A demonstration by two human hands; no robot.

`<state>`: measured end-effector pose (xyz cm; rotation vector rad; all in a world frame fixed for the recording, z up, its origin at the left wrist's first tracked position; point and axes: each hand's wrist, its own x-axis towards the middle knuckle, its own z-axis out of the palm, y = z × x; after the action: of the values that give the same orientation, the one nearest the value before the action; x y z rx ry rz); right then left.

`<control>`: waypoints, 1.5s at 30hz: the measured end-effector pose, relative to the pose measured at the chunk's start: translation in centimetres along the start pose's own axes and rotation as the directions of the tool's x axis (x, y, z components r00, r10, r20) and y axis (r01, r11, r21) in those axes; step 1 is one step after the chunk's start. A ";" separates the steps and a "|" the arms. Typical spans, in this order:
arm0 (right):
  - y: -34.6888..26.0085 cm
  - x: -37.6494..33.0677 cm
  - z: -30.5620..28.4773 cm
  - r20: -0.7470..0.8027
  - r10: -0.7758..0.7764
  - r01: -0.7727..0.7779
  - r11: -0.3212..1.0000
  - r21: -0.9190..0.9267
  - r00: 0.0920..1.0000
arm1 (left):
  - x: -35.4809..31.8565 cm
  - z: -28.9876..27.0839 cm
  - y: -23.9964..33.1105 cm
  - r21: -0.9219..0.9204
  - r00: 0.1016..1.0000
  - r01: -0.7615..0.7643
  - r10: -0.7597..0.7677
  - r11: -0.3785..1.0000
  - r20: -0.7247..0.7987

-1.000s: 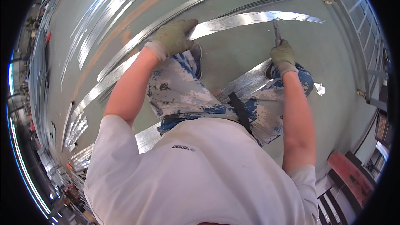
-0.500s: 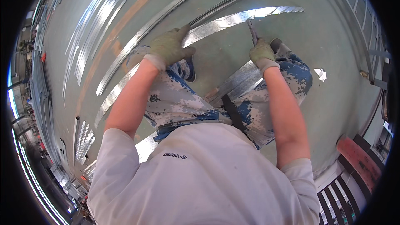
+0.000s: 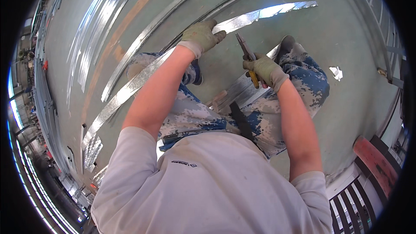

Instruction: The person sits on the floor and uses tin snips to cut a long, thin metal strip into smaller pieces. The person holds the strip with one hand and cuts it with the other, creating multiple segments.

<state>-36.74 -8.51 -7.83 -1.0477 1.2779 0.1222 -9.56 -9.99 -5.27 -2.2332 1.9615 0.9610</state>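
Note:
My gloved left hand (image 3: 199, 37) is closed around a long, shiny sheet-metal strip (image 3: 260, 15), thumb on the near edge. The strip runs from far right, under my left forearm, to the lower left. Its far right part has a jagged, notched near edge. In my gloved right hand (image 3: 268, 70) is a pair of tin snips (image 3: 244, 47) with yellow and red on the handles. The blades point up and left, a little apart from the strip's near edge. Glove and fingers hide part of the handles.
More long metal strips (image 3: 102, 30) lie on the green floor at the left. Sheet-metal pieces (image 3: 242, 90) lie between my legs. A white scrap (image 3: 336, 73) is on the floor to the right. A metal frame (image 3: 385, 60) stands far right, a slatted bench (image 3: 353, 201) lower right.
The snips have come away from the strip's edge and back toward me, to the left. My left hand has moved right and away from me, the strip still in it.

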 end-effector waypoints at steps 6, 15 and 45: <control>0.5 1.7 0.5 0.026 -0.072 0.070 0.996 0.048 0.997 | 0.6 0.1 -0.1 -0.095 0.999 0.040 -0.040 0.995 0.006; -0.3 1.6 0.6 -0.024 -0.103 0.103 0.995 0.012 0.994 | 0.9 0.0 -0.2 -0.157 0.999 0.025 -0.029 0.987 -0.026; -1.0 0.5 0.5 0.091 -0.062 0.024 0.929 0.369 0.994 | 1.6 0.3 -0.9 -0.221 0.999 0.008 -0.015 0.975 -0.031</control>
<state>-35.57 -8.94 -7.65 -0.7348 1.1305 -0.0955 -8.83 -11.10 -6.55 -2.3828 1.9393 1.2044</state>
